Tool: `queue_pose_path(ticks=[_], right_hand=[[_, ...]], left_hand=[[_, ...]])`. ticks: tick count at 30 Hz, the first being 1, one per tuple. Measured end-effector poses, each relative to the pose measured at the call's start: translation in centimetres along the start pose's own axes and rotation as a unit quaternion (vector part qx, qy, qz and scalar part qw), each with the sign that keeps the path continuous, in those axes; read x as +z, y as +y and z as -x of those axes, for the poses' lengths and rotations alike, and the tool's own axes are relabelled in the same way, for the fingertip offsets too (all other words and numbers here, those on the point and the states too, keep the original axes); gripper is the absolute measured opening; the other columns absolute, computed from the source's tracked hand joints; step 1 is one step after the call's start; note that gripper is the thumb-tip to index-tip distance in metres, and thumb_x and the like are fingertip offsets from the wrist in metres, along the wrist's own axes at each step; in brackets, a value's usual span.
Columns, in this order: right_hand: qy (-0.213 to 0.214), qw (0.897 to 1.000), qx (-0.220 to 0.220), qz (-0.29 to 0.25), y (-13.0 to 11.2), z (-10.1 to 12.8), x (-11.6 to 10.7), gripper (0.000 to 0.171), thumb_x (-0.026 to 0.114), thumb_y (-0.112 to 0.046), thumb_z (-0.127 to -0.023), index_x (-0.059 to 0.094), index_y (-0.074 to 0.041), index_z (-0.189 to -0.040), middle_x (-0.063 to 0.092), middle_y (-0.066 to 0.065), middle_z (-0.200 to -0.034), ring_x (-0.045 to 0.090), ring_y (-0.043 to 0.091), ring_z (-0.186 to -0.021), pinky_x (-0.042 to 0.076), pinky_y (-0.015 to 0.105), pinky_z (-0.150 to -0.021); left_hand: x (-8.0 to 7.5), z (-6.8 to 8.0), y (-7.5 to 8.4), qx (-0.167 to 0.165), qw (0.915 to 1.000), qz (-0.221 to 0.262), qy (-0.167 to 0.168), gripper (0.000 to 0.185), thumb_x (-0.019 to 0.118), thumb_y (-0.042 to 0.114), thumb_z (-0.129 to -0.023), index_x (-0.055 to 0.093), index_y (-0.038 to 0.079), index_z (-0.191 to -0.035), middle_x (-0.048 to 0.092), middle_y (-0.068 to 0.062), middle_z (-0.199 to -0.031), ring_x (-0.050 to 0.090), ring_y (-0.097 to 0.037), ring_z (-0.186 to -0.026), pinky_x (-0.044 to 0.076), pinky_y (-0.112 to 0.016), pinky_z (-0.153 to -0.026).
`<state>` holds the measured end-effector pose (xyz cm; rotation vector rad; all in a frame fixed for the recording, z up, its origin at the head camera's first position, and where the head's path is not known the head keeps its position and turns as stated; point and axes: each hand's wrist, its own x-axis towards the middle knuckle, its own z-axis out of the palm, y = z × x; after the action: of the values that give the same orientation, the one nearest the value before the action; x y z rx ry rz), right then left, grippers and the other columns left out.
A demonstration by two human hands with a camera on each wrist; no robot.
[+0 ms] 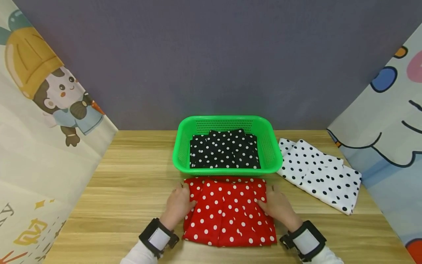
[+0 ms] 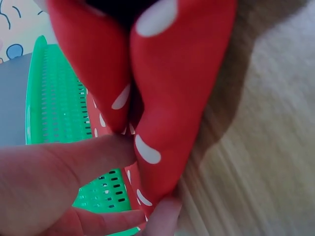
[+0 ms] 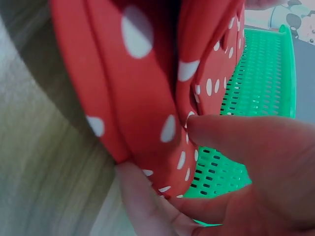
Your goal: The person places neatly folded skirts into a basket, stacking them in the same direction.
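Both hands pinch the folded red polka-dot cloth (image 1: 229,212) just before the green basket (image 1: 227,124): left hand (image 1: 178,205), right hand (image 1: 280,207). Keeping both grips level should preserve the fold.

We see a red cloth with white polka dots (image 1: 229,211), folded into a rough rectangle with pleats running lengthwise, lying flat on the wooden table just before the green basket. Its far side edges are lifted slightly, pinched by the left hand (image 1: 178,205) and the right hand (image 1: 280,207).
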<state>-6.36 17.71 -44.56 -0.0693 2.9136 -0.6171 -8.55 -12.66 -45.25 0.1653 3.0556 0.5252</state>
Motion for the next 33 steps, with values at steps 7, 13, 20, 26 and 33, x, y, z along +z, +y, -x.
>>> queue_pose_path(ticks=[7, 13, 20, 26, 33], right_hand=[[-0.011, 1.000, -0.002, -0.024, 0.1, -0.3, 0.2, 0.064, 0.070, -0.018, -0.078, 0.038, 0.014, -0.123, 0.046, 0.023, -0.100, 0.052, 0.027, -0.077, 0.051, 0.035, -0.058], [-0.023, 0.999, 0.008, -0.034, 0.1, -0.6, 0.3, 0.058, 0.068, -0.014, -0.080, 0.038, 0.014, -0.120, 0.049, 0.019, -0.094, 0.052, 0.024, -0.072, 0.049, 0.032, -0.057], [-0.040, 0.997, 0.020, -0.064, -0.4, -0.8, 0.2, 0.049, 0.063, -0.010, -0.082, 0.038, 0.010, -0.119, 0.054, 0.015, -0.086, 0.053, 0.018, -0.061, 0.046, 0.029, -0.051], [-0.037, 0.997, 0.019, -0.062, -0.3, -0.7, 0.5, 0.042, 0.061, -0.007, -0.084, 0.040, 0.009, -0.116, 0.056, 0.015, -0.083, 0.056, 0.020, -0.064, 0.049, 0.032, -0.054], [0.000, 0.997, 0.000, -0.076, 0.0, 0.0, 0.9, 0.037, 0.060, -0.007, -0.084, 0.043, 0.006, -0.114, 0.060, 0.017, -0.094, 0.058, 0.021, -0.075, 0.051, 0.035, -0.063]], left_hand=[[0.0, 0.1, 0.2, 0.005, 1.0000, 0.006, 0.005, 0.053, 0.082, 0.016, -0.066, 0.057, -0.013, -0.103, 0.052, -0.016, -0.082, 0.054, -0.025, -0.068, 0.050, -0.034, -0.057], [0.1, 0.1, 0.6, 0.002, 0.9998, 0.021, 0.005, 0.051, 0.081, 0.014, -0.067, 0.056, -0.011, -0.104, 0.056, -0.017, -0.084, 0.056, -0.024, -0.067, 0.052, -0.032, -0.058], [0.2, 0.1, 0.8, -0.003, 0.9987, 0.051, -0.007, 0.039, 0.077, 0.006, -0.069, 0.056, -0.006, -0.099, 0.061, -0.015, -0.078, 0.057, -0.022, -0.061, 0.052, -0.031, -0.054], [0.5, 0.2, 0.7, 0.012, 0.9973, 0.073, -0.003, 0.035, 0.074, 0.003, -0.071, 0.057, -0.004, -0.100, 0.062, -0.014, -0.083, 0.057, -0.020, -0.065, 0.052, -0.031, -0.058], [0.3, 1.0, 0.3, 0.043, 0.9943, 0.094, 0.026, 0.033, 0.072, 0.001, -0.071, 0.059, -0.004, -0.101, 0.064, -0.015, -0.089, 0.060, -0.022, -0.072, 0.053, -0.035, -0.063]])
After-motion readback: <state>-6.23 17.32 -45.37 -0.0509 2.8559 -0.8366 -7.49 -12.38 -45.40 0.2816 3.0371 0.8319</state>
